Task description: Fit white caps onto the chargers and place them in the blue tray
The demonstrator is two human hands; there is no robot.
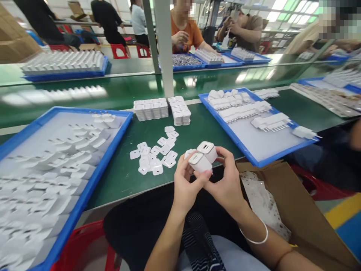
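Observation:
My left hand (pixel 186 182) and my right hand (pixel 227 180) meet just in front of the green table's near edge. Together they hold small white charger blocks (pixel 203 156), one stacked close beside another, with port slots facing up. Which hand bears which block I cannot tell. On the table just left of my hands lies a scatter of several flat white caps (pixel 153 156). Beyond them stand two neat stacks of white charger parts (pixel 162 109).
A blue tray (pixel 109 158) of white parts sits at my left, another blue tray (pixel 255 160) with rows of chargers at my right. A cardboard box (pixel 296 205) stands by my right knee. Other people work across the far bench. A grey post (pixel 166 49) rises behind the stacks.

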